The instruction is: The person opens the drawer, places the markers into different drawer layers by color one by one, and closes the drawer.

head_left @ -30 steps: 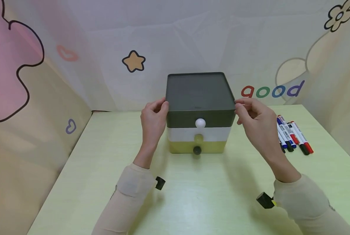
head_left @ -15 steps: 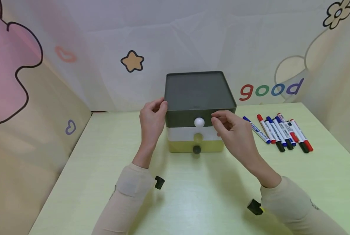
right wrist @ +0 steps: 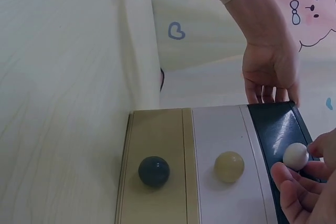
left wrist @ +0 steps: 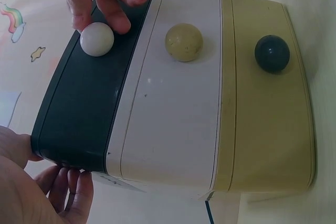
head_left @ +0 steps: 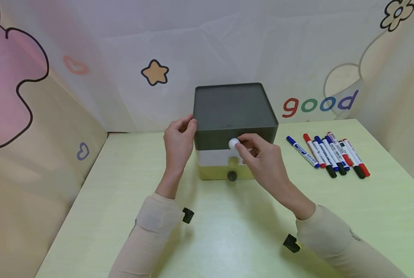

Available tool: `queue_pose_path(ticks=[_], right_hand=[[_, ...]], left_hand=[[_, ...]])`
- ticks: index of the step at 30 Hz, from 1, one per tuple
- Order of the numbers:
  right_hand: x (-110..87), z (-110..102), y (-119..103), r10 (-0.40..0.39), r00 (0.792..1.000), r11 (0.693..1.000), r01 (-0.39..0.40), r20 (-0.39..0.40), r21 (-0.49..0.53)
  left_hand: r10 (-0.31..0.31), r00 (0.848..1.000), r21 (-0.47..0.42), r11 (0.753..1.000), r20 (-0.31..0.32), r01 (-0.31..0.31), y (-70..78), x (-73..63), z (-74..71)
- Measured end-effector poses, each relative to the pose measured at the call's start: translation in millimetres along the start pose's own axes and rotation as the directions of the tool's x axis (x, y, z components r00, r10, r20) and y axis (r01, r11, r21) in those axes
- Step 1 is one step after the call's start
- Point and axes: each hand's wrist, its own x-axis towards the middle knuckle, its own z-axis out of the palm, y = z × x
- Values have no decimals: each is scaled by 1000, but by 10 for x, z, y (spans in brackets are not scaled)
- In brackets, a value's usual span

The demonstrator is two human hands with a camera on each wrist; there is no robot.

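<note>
One creased backdrop [head_left: 220, 50], printed with shapes and the word "good", is the largest thing on my feed, rising behind the back edge of the tabletop. The pale green tabletop [head_left: 123, 216] spreads out in front of it. On that, I have the drawer box [head_left: 232, 106] standing upright near the back edge, about midway between the left and right edges. I count three drawers stacked in it, fronts flush: a dark top drawer [head_left: 212, 140], a white middle drawer [head_left: 212, 158] and a yellow bottom drawer [head_left: 212, 172].

Two hands are at the box, apart from each other. The left hand [head_left: 179, 143] has its fingertips against the box's left side, by the front corner at top-drawer height; I cannot tell whether it grips or only rests there. The right hand [head_left: 267, 158] comes across the front from the right.

Toward the tabletop's right edge I see a row of markers [head_left: 332, 156]; one blue-capped marker [head_left: 302, 151] lies nearest the box, just apart from the others.

Smallest are the knobs: the white knob [head_left: 233, 143] on the top drawer, pinched between the right thumb and a finger, then a yellow knob [head_left: 233, 161] and a dark knob [head_left: 232, 176] below.
</note>
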Motion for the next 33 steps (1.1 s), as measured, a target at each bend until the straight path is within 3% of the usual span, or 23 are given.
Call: queue_pose_path(ticks=[15, 33], right_hand=[[25, 87, 13, -55, 998, 998, 56, -19, 15], [49, 40, -12, -33, 998, 999, 33, 62, -13]], left_hand=[[3, 1000, 2, 1000, 1, -3, -8, -1, -7], [5, 1000, -4, 1000, 21, -5, -33, 12, -25]])
